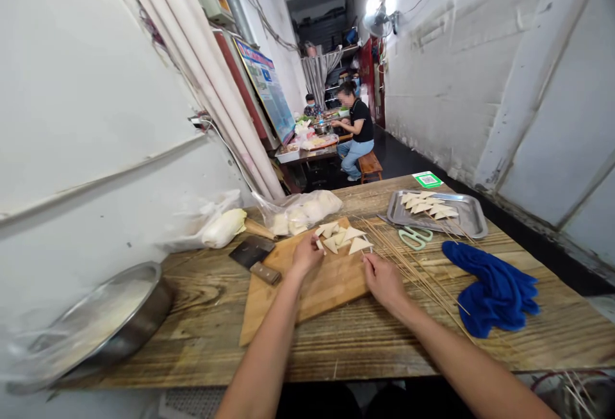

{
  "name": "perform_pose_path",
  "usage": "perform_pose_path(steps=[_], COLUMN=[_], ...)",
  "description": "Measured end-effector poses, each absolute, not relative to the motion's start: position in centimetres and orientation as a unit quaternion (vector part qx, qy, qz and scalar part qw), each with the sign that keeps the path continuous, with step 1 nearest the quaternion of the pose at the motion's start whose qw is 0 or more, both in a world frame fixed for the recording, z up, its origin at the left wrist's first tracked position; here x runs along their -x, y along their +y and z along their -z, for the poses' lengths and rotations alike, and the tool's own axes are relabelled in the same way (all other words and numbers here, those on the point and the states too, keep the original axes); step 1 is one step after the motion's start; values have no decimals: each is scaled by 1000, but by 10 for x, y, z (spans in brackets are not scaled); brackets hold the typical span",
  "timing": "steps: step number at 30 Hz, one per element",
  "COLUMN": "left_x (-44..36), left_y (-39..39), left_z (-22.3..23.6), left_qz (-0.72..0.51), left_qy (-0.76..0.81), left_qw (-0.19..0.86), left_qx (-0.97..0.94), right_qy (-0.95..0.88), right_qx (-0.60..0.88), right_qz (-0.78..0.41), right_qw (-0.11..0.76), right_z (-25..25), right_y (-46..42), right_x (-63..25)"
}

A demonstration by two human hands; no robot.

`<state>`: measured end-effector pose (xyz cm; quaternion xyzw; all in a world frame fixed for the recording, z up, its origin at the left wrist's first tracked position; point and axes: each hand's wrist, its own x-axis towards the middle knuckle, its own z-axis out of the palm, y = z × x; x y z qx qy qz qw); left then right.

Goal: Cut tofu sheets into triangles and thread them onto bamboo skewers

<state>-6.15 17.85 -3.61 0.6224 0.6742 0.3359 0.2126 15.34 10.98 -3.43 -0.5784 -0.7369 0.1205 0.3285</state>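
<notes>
On the wooden cutting board (331,287) lie several pale triangular slices (331,245), which look like tofu. My left hand (306,254) is closed at the board's left side, with one pale slice (320,246) pinched between thumb and fingers. My right hand (382,280) is closed in a pinch at the board's right edge, around a thin skewer whose tip shows only faintly. Another triangular slice (360,245) sits just beyond its fingertips; I cannot tell whether it is on the skewer. Loose bamboo skewers (408,266) lie right of the board.
Left of the board are a cleaver (252,251), cabbage (223,230) and a metal basin (161,291). A filled plastic bag (307,211) lies behind. Scissors (416,238), a metal tray (475,223) of skewered slices and a blue cloth (497,287) are right. Two people (358,124) sit farther back.
</notes>
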Motion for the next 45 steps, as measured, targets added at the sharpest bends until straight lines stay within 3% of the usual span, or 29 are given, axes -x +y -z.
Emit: perform_pose_path(steps=[2, 8, 12, 16, 19, 31, 37, 45], left_x=[60, 46, 50, 57, 59, 64, 60, 58], left_y=[176, 177, 175, 161, 149, 123, 112, 116], left_z=[43, 51, 44, 36, 32, 1, -7, 11], left_qz=[-406, -522, -564, -613, -631, -618, -611, -657], left_qy=[653, 668, 655, 543, 458, 346, 338, 398], left_qw=[251, 240, 354, 519, 594, 701, 696, 586], left_qx=[-588, -473, -358, -247, -196, -85, -167, -257], right_qy=[-742, -748, -756, -781, -789, -787, -789, -790], right_qx=[578, 580, 572, 534, 521, 526, 520, 522], right_qz=[-119, -110, -103, -97, -103, -86, -88, -78], right_qw=[319, 303, 302, 309, 309, 310, 316, 311], right_z=[34, 38, 40, 41, 42, 45, 45, 46], right_y=[109, 111, 111, 106, 103, 103, 103, 104], right_x=[-152, -152, -152, -148, -146, -147, -146, -148])
